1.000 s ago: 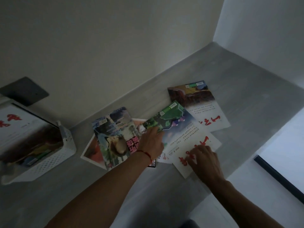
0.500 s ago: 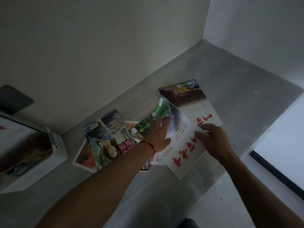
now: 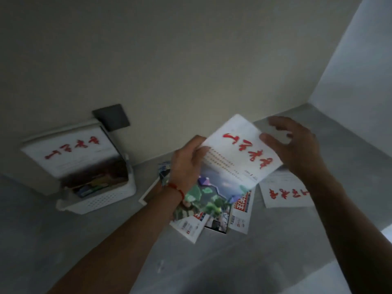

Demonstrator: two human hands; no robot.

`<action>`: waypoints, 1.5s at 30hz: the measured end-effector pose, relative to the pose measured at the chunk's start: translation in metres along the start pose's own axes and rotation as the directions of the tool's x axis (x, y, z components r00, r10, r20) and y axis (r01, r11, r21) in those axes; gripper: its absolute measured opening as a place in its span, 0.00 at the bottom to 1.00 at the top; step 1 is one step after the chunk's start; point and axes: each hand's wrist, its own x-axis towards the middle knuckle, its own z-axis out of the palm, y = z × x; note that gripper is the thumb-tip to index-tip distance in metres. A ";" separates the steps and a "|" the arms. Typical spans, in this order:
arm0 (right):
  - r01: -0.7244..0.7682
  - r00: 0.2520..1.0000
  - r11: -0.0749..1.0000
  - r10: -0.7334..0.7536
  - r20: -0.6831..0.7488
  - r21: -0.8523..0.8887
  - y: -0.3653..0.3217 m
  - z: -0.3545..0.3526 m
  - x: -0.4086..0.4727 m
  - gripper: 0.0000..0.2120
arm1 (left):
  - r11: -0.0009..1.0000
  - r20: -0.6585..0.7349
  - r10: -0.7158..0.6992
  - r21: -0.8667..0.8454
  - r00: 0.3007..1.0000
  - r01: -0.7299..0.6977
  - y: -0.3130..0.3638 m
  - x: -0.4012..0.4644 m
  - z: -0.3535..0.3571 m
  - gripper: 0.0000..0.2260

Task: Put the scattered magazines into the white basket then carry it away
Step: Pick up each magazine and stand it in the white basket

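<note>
A white magazine with red characters and a green picture (image 3: pixel 237 164) is lifted off the grey table (image 3: pixel 212 262). My left hand (image 3: pixel 186 164) grips its left edge. My right hand (image 3: pixel 297 143) holds its right edge, thumb on the cover and fingers spread behind. Under it lie several more magazines (image 3: pixel 220 221), and another white one with red characters (image 3: pixel 286 194) lies at the right. The white basket (image 3: pixel 101 200) stands at the left against the wall, with a magazine (image 3: pixel 72 153) standing upright in it.
A dark square plate (image 3: pixel 111 117) is on the wall behind the basket. The table runs into a corner at the right. A bright pale floor area (image 3: pixel 386 232) shows beyond the table's right edge.
Both hands have lifted the top magazine off the pile and raised it toward the wall. The view has swung right to left, bringing the basket closer to the middle.
</note>
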 end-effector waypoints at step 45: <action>-0.058 0.883 0.998 0.059 0.466 -0.016 -0.212 0.416 -0.023 0.13 | 0.669 -0.651 -0.572 -0.017 0.499 0.743 -0.229 -0.057 -0.329 0.10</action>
